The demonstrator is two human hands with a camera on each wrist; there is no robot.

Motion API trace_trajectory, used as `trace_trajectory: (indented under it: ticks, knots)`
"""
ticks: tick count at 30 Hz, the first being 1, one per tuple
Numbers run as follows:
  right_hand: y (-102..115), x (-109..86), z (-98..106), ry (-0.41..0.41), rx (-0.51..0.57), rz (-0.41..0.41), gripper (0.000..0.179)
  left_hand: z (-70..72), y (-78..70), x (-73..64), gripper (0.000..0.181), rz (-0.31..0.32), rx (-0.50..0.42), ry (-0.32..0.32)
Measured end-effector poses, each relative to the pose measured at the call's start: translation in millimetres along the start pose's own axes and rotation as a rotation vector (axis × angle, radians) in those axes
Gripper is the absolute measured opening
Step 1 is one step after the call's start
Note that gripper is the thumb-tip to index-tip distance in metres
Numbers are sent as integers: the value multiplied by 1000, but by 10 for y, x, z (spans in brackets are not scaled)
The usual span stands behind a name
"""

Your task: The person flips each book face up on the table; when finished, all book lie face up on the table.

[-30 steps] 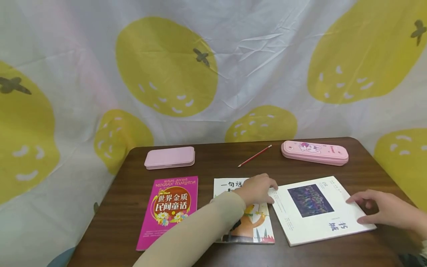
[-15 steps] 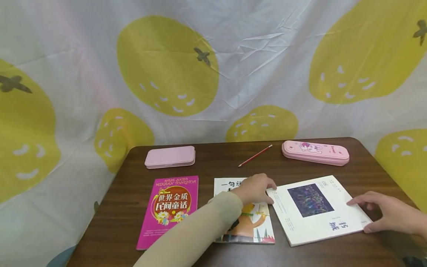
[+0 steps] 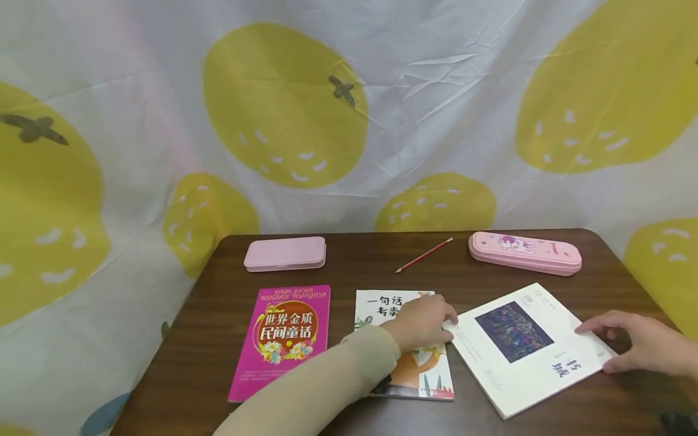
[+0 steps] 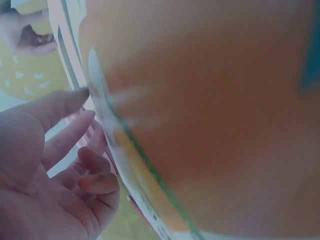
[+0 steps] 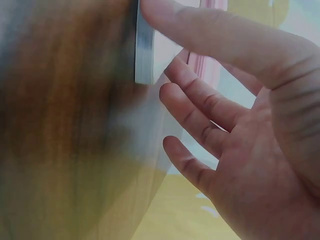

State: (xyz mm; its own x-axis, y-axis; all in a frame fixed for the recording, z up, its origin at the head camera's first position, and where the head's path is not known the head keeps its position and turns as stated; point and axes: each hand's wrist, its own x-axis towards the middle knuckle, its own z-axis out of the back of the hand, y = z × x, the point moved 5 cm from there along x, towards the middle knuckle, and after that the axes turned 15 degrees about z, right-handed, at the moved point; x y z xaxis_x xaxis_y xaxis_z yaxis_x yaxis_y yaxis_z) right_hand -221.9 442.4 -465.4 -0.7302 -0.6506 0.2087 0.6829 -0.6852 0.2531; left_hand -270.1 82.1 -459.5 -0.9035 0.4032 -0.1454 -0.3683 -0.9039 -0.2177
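A white book (image 3: 548, 378) with a dark picture on its cover lies askew on the table, between both hands. My left hand (image 3: 422, 321) reaches over the middle book (image 3: 436, 378), with thumb and forefinger at the white book's left corner. In the left wrist view, that hand's other fingers (image 4: 100, 185) curl loosely. Across from it, my right hand (image 3: 640, 345) holds the right corner, forefinger on one edge and thumb on the other. The right wrist view shows the thumb (image 5: 162, 12) against the book's corner (image 5: 145, 60), the remaining fingers apart from it.
A magenta book (image 3: 245, 357) lies at the left, partly behind the left sleeve (image 3: 316, 387). Along the back of the brown table (image 3: 360, 260) are a plain pink case (image 3: 285, 253), a red pencil (image 3: 425, 255) and a pink rabbit-printed pencil case (image 3: 523, 253). A fruit-patterned curtain (image 3: 382, 121) hangs behind.
The white book has turned clockwise, its near corner swinging right and toward me. My right thumb has shifted along to the book's corner. The head view has shifted slightly.
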Motion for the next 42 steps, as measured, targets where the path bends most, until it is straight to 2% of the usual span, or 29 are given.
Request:
trace_trajectory:
  ticks: [4,11,15,20,27,35,40,42]
  knots:
    - [-76,85,42,51,-11,-71,56,-25,-14,-49,19,10,-48,12]
    - [-160,250,49,-15,-22,41,50,-97,-46,-258,13,-49,-140,56]
    - [-219,350,48,-37,-49,33,48,-128,-82,-369,16,-73,-174,65]
    - [-237,509,63,-4,-52,-36,45,-174,-139,-476,19,-72,-209,72]
    - [-227,709,36,48,-24,-82,41,-241,-293,-664,21,-32,-104,-19]
    - [-257,909,-16,64,24,-112,38,-288,-401,-758,23,-12,-82,-93]
    - [-223,922,-42,58,43,-134,40,-263,-432,-763,21,-34,-55,-81]
    - [-168,902,-64,54,24,-155,41,-220,-389,-773,17,-40,-86,-74]
